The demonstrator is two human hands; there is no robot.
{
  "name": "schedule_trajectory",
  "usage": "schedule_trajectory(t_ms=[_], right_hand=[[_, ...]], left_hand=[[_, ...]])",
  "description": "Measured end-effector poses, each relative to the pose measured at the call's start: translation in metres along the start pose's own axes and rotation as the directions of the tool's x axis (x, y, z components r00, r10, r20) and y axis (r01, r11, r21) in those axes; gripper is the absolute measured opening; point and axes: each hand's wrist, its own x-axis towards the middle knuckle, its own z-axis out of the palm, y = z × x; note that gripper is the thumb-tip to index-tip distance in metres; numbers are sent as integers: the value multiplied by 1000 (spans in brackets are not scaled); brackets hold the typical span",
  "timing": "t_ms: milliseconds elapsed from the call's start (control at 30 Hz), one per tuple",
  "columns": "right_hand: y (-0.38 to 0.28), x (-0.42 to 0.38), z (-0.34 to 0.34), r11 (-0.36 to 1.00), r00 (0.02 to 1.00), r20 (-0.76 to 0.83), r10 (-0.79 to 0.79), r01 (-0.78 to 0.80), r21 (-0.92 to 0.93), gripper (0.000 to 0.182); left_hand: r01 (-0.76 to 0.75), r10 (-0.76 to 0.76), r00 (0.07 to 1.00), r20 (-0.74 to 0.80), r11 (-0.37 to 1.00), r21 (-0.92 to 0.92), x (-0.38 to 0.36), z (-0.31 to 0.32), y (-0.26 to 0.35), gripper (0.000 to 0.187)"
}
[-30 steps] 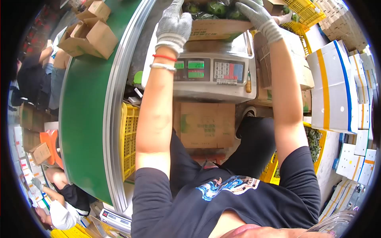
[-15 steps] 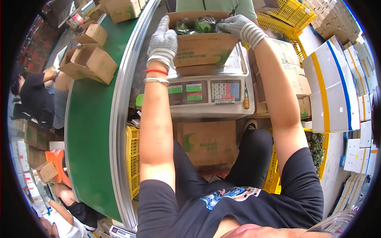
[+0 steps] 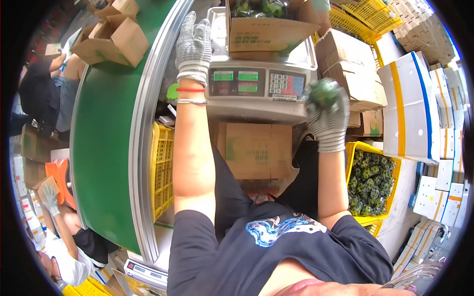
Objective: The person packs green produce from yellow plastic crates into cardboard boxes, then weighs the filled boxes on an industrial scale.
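My left hand point(image 3: 194, 47), in a striped grey-white glove, is open with fingers stretched out beside the left edge of a weighing scale point(image 3: 291, 112). It holds nothing. An open cardboard box point(image 3: 271, 37) stands on the scale platform, with plastic-wrapped green produce point(image 3: 261, 8) inside. My right hand point(image 3: 332, 121), gloved alike and blurred by motion, is closed around a round, dark green piece of produce point(image 3: 325, 93) that looks wrapped. It is off the scale's right front corner. Green digits glow on the scale's display point(image 3: 237, 81).
A yellow crate point(image 3: 397, 182) of wrapped green produce stands at my right. Flattened cartons point(image 3: 345, 64) are stacked beyond the scale. A green conveyor belt point(image 3: 108, 158) with metal rails runs along my left, carrying open boxes point(image 3: 111, 42). Other people point(image 3: 69, 254) sit beyond it.
My hands have left the box, which now rests farther off on the scale. My right hand has swung back toward me and taken a piece of wrapped produce. My view has shifted.
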Motion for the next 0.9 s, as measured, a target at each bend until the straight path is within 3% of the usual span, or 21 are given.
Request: schedule_trajectory(t_ms=[33, 67, 100, 133, 167, 200, 267, 367, 467, 500, 567, 600, 633, 667, 700, 733, 767, 833, 900], right_hand=[[23, -6, -9, 995, 995, -94, -14, 5, -99, 28], [51, -14, -18, 941, 953, -296, -65, -40, -336, 17], [60, -18, 0, 560, 977, -211, -23, -162, -812, 19], [89, -27, -20, 346, 991, -96, -95, -57, -936, 28], [106, -30, -40, -408, 991, 115, -71, 77, -910, 35], [122, -33, -25, -481, 978, -209, 2, -182, -857, 44], [155, -32, -47, -695, 830, -550, 91, -342, -632, 69], [190, -46, -103, -732, 782, -618, 83, -373, -570, 79], [178, -44, -93, -755, 791, -604, 94, -339, -561, 81], [169, -40, -86, -734, 854, -510, 107, -278, -620, 77], [130, -14, -39, -697, 953, -282, 110, -128, -705, 68], [104, -1, -7, -555, 994, -86, 61, -38, -831, 56], [75, 14, 37, -405, 994, 106, -26, 87, -910, 45], [49, 34, 73, -336, 880, 440, -176, 367, -867, 25], [29, 51, 109, -242, 850, 450, -272, 392, -887, 20], [9, 78, 131, -412, 727, 636, -258, 513, -753, 19], [-10, 109, 146, -570, 576, 791, -206, 587, -575, 19], [-26, 170, 159, -648, 664, 747, 13, 575, -500, 21], [-37, 211, 148, -738, 793, 518, 320, 552, -389, 23]], left_hand=[[54, -54, 999, 4, 997, -61, -2, -5, 0, 48], [87, -89, 996, -8, 991, -102, -4, -5, 3, 49], [118, -122, 992, -18, 983, -143, -5, -5, 6, 50], [117, -119, 993, -2, 973, -199, -8, -5, 10, 49], [115, -115, 993, 16, 960, -255, -12, -5, 15, 48], [110, -105, 994, 33, 944, -312, -14, -6, 18, 47], [155, -149, 988, 42, 938, -310, -6, -5, 12, 44], [119, -114, 993, 33, 950, -287, -8, -4, 19, 40], [184, -172, 983, 67, 946, -268, -7, -3, 21, 36], [194, -178, 981, 81, 944, -268, -7, -2, 22, 35], [26, -8, 998, 68, 966, -256, -2, 4, 13, 34], [-59, 78, 995, 63, 966, -253, 0, 9, 8, 33], [-107, 131, 990, 44, 927, -358, -3, 16, 16, 34], [-138, 163, 985, 58, 943, -304, -3, 21, 18, 34], [-176, 200, 977, 72, 952, -249, -2, 27, 17, 35], [-161, 180, 980, 83, 968, -190, -2, 32, 19, 36], [-279, 282, 958, 57, 959, -56, -3, 36, 25, 37], [-358, 356, 933, 52, 934, 15, -7, 43, 26, 39], [-376, 376, 926, 27, 919, 119, -11, 50, 22, 40]])
